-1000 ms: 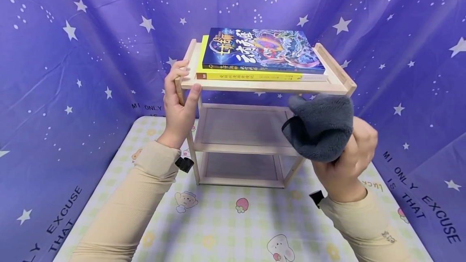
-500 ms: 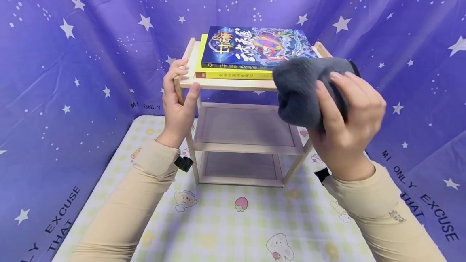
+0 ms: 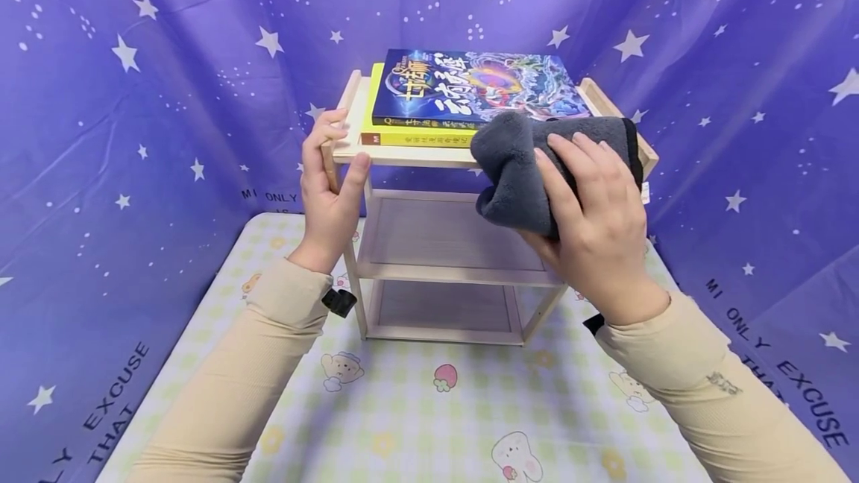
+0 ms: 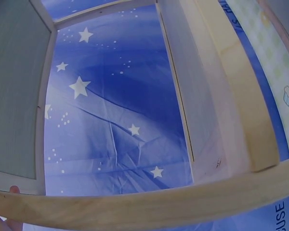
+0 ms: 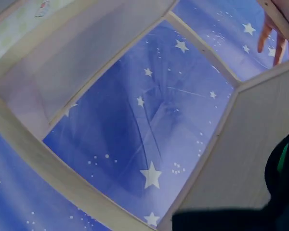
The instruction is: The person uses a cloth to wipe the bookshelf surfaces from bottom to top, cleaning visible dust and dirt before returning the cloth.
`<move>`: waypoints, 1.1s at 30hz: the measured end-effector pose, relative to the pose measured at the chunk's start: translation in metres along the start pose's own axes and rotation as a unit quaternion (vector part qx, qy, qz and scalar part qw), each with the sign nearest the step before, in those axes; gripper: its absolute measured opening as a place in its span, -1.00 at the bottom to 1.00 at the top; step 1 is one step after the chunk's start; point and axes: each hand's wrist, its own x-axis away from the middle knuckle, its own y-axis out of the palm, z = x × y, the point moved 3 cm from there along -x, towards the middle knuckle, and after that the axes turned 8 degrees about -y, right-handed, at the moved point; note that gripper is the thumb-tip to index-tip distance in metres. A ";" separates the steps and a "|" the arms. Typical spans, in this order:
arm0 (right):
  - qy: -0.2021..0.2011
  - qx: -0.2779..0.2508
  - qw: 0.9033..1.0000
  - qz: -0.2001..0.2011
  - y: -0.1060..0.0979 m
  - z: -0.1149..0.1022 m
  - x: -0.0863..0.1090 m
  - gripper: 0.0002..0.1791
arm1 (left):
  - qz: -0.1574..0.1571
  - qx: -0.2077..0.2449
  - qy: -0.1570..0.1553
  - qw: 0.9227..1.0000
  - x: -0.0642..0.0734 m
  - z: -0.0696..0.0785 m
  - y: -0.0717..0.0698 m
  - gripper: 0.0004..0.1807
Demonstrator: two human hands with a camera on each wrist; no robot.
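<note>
A pale wooden three-tier shelf (image 3: 463, 273) stands upright on the table. My left hand (image 3: 332, 192) grips the left end of its top tier, thumb at the front and fingers over the side rail. In my right hand (image 3: 597, 222) is a bunched dark grey plush cloth (image 3: 510, 177), held at the right part of the top front rail, which it covers. The right wrist view has the cloth's dark edge (image 5: 226, 219) at lower right and left-hand fingers (image 5: 279, 45) at upper right. In the left wrist view a fingertip (image 4: 14, 189) shows behind the near rail (image 4: 135, 207).
A blue illustrated book (image 3: 483, 84) lies on a yellow book (image 3: 416, 140) on the top tier, just behind the cloth. The table has a green-checked cartoon tablecloth (image 3: 403, 408). Purple star-patterned curtains (image 3: 201, 95) surround the table at the back and sides.
The right hand has raised the cloth from below the shelf's right corner, then shifted it left along the top front rail. The left hand keeps its place.
</note>
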 end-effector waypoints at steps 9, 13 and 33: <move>-0.006 0.064 0.997 0.039 0.011 0.010 0.002 -0.55 | -0.001 0.006 0.002 1.000 0.000 0.000 0.000 -0.37; -0.012 0.067 0.995 0.068 0.016 0.012 0.004 -0.57 | 0.000 0.004 0.006 1.000 0.000 0.000 0.000 -0.38; -0.064 0.100 0.991 0.065 0.042 -0.020 -0.017 -0.59 | -0.001 0.017 0.006 1.000 -0.001 0.001 0.001 -0.43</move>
